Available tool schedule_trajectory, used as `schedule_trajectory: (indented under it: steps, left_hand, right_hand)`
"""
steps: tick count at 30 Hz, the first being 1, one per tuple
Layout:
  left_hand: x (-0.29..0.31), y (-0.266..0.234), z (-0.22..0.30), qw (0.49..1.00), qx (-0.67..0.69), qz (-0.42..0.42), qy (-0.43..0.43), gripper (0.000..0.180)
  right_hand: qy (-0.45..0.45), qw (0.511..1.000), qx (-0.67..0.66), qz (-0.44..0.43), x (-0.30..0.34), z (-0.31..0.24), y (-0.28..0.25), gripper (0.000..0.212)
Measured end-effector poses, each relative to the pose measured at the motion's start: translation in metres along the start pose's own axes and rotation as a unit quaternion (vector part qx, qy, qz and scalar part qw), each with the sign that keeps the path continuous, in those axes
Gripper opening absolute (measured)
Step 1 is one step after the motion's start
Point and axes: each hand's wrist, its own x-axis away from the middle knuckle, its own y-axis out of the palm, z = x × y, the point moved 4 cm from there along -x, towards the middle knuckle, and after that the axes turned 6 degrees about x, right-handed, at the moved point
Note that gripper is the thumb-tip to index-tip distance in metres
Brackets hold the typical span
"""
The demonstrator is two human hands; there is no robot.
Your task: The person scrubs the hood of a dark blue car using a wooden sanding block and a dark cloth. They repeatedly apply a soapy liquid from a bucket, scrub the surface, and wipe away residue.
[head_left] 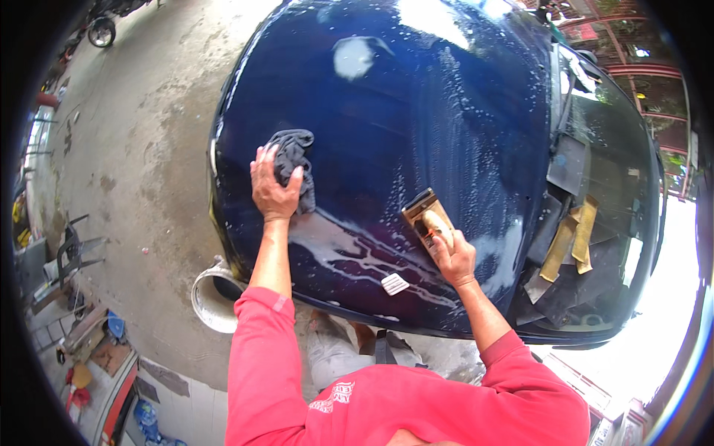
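Clasping dark cloth (pixel 299 154) with left hand (pixel 274 195) at ten o'clock, gripping brown handled block (pixel 416 213) with right hand (pixel 457 260) at three o'clock, on wet blue hood (pixel 357 141)

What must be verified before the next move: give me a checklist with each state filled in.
1. Right hand on the handled block: ok, it grips the light-coloured handle.
2. Left hand on the dark cloth: contact ok; whether it grips firmly, cannot tell.
3. Blue hood free of liquid: not ok, droplets and whitish streaks show.
4. Hood free of loose pieces: not ok, a small white ribbed piece lies near the edge closest to the person.
5. Underside of the block: cannot tell, it faces the hood.
6. White bucket filled: cannot tell, its inside is too dark.
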Motion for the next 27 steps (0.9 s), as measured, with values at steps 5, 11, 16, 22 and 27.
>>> schedule_trajectory:
  steps: [5, 11, 16, 22, 27]
  left_hand:
    - [0.003, 0.004, -0.008, 1.0, 0.009, -0.004, -0.004, 0.07]
    - [0.008, 0.002, -0.013, 1.0, 0.028, 0.005, 0.002, 0.065]
    - [0.0, 0.001, 0.0, 0.998, 0.053, 0.001, 0.022, 0.061]
    - [0.0, 0.005, -0.007, 0.999, 0.023, 0.001, 0.028, 0.062]
    - [0.004, 0.009, -0.027, 0.998, 0.055, -0.01, 0.001, 0.061]
  right_hand:
    - [-0.327, 0.895, 0.282, 0.111, -0.202, 0.014, 0.01, 0.028]
    - [-0.056, 0.983, 0.152, 0.09, -0.391, -0.015, 0.016, 0.052]
    - [-0.108, 0.992, -0.001, 0.058, -0.079, 0.013, 0.002, 0.036]
    - [-0.079, 0.877, 0.362, 0.307, -0.094, 0.13, -0.112, 0.026]
    - [0.116, 0.993, 0.03, 0.02, -0.287, -0.027, 0.01, 0.044]
